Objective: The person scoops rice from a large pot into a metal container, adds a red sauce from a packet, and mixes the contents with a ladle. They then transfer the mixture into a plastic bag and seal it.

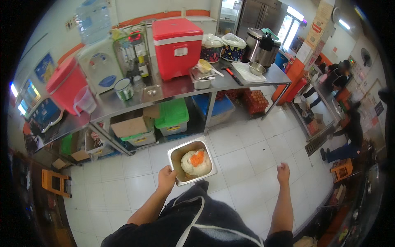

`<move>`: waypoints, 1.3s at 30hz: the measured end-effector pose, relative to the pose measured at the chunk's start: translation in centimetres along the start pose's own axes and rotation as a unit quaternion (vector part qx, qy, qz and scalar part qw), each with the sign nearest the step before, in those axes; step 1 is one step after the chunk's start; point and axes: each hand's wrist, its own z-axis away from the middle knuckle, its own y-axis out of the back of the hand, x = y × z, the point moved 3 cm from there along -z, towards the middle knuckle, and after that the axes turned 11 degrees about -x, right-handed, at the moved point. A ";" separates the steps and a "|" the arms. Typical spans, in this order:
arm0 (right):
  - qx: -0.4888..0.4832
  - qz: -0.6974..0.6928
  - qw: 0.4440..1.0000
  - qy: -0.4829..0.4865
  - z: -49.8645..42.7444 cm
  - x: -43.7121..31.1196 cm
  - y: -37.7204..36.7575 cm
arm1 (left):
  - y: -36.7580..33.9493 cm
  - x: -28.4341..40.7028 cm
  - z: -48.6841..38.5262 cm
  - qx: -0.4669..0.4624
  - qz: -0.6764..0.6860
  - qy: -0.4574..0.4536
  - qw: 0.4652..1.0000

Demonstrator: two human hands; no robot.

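Note:
My left hand grips the near left rim of a square stainless steel food pan, held out over the floor in front of my apron. In the pan lies a pale, lumpy mound of food, its exact kind unclear, with a bright orange topping on it. Well off to the right, my right hand hangs over the floor tiles, its fingers curled in and slightly blurred. Nothing shows in it, and it touches nothing.
Ahead runs a steel table bearing a red cooler box, floral-patterned pots and a large steel cooker. Lidded bins and egg trays sit below. Orange stools stand left and right. A person is at the right.

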 end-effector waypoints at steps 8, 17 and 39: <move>-0.133 -0.157 0.975 0.081 -24.6 -20.5 -16.5 | -11.6 9.0 -21.5 -0.026 -0.016 -0.018 0.999; -0.231 -0.119 0.912 0.317 -52.0 -39.3 -22.3 | -24.4 14.5 -37.1 0.013 -0.116 0.003 0.993; -0.166 -0.478 0.839 -0.198 -90.5 -6.3 -10.4 | -42.4 19.3 -57.5 0.256 0.161 0.093 0.949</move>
